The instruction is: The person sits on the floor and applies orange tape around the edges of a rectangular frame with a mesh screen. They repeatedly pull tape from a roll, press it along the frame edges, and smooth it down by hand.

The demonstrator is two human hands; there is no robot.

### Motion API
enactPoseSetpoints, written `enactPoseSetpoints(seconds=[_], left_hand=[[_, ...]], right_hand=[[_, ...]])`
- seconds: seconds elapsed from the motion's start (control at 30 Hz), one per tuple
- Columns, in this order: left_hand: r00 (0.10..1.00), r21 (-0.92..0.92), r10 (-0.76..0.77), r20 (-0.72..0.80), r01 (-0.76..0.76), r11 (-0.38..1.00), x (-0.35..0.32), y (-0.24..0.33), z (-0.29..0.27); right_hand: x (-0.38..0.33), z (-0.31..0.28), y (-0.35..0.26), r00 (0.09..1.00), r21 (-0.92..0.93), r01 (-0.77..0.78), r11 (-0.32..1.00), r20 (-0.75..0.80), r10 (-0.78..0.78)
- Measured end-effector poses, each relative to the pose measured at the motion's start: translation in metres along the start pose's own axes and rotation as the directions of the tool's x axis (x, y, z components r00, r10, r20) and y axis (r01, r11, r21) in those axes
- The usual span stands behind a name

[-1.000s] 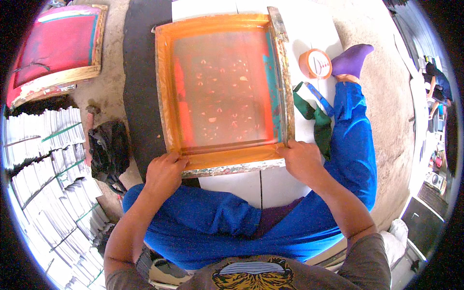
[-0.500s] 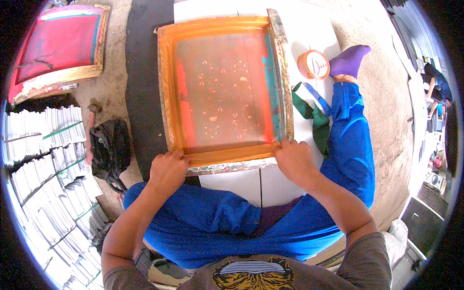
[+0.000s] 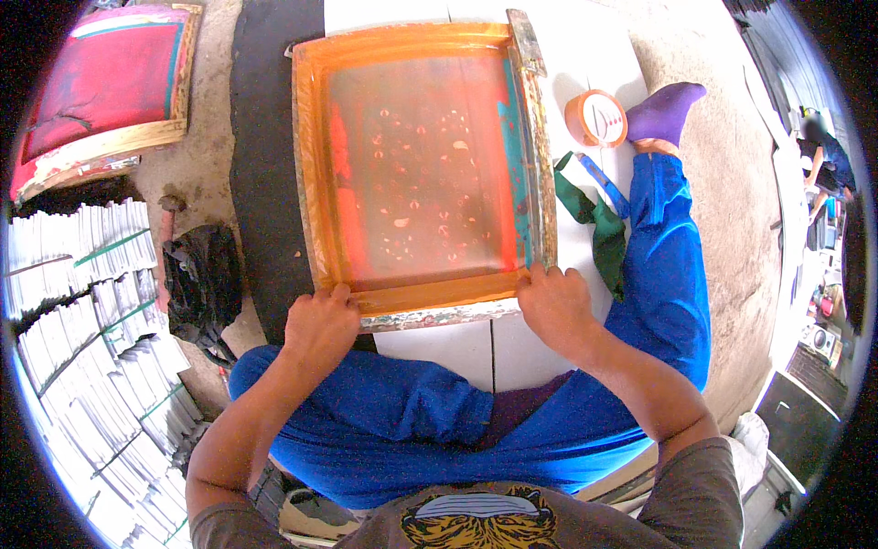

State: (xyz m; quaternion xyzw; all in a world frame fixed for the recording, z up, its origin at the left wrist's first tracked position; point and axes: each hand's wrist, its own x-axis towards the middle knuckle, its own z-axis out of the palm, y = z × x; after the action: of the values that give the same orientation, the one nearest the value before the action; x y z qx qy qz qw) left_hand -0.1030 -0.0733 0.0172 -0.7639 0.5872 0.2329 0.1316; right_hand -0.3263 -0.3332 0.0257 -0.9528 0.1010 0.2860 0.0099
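Note:
In front of me is a screen printing frame point(image 3: 421, 183), its wooden edges covered in orange-brown tape. Small pale leaf-like marks dot its mesh, with red and teal stains along the sides. My left hand point(image 3: 320, 322) is wrapped round the near left corner, fingers curled over the edge. At the near right corner my right hand point(image 3: 556, 300) grips the frame the same way. Just right of the frame lie a roll of tape point(image 3: 596, 119) with an orange face, a blue-handled cutter point(image 3: 604, 185) and a crumpled green strip point(image 3: 607, 247).
A second, red-stained screen frame point(image 3: 105, 82) lies at the far left. Below it are stacked bundles of white paper point(image 3: 91, 284), a hammer point(image 3: 167, 215) and a black plastic bag point(image 3: 203, 279). My purple-socked foot point(image 3: 668, 112) rests beside the tape. Another person point(image 3: 828, 160) is at the far right.
The screen frame and both hands keep nearly the same place, with the frame's far left side shifted slightly to the left. Both hands still grip its near corners.

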Motion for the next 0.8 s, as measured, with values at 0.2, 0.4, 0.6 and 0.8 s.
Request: enactPoseSetpoints(seconds=[0.2, 0.4, 0.6, 0.8], left_hand=[[1.0, 0.022, 0.009, -0.022, -0.009, 1.0, 0.0, 0.003, 0.002], [1.0, 0.023, -0.008, 0.03, 0.007, 1.0, 0.005, 0.006, 0.0], [0.998, 0.016, -0.038, 0.054, 0.038, 0.999, 0.008, 0.007, 0.001], [0.99, 0.012, -0.062, 0.126, 0.061, 0.998, 0.011, 0.005, 0.0]], right_hand=[[0.003, -0.002, -0.002, 1.0, 0.006, -0.008, 1.0, -0.006, 0.008], [0.006, -0.005, -0.001, 0.999, 0.014, -0.016, 1.0, 0.041, 0.015], [0.008, -0.007, 0.0, 0.998, 0.025, -0.003, 1.0, 0.055, 0.001], [0.01, -0.004, 0.001, 0.998, 0.016, -0.009, 1.0, 0.058, 0.008]])
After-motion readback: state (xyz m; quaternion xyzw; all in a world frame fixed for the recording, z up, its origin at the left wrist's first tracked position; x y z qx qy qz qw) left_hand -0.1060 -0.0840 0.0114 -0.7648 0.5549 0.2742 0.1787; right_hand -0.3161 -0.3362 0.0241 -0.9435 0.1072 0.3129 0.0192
